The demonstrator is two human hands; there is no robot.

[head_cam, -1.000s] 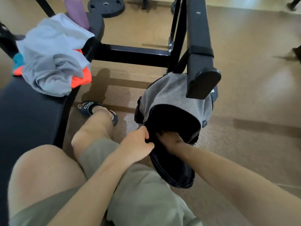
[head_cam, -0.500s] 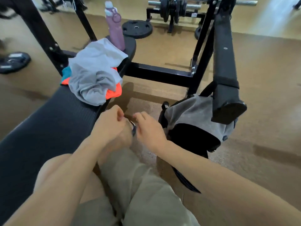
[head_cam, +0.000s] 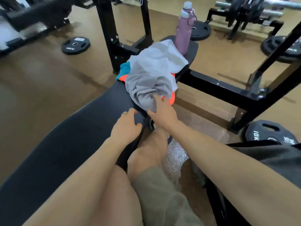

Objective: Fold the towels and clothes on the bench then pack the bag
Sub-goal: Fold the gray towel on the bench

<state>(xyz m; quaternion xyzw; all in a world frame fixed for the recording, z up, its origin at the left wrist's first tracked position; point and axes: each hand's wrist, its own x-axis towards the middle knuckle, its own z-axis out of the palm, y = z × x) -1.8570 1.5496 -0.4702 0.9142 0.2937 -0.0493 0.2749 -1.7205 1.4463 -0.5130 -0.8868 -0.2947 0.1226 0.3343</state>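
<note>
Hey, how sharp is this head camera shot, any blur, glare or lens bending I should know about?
Head view: the upper left equipment is smeared by motion blur; the grey garment and right hand are slightly soft; wide-angle bending curves the bench and the black frame; soft glare sits on the floor.

Head view, down over bench [head_cam: 65, 144]

A purple water bottle [head_cam: 184, 30] stands upright at the far end of the bench pad, near its right corner. On the tan floor [head_cam: 40, 82] lie 4 black weight plates: 1 at far left [head_cam: 75, 45] (marked 10KG), 1 behind the bottle [head_cam: 200, 30], 1 at right [head_cam: 281, 48], 1 nearer [head_cam: 270, 135].
</note>
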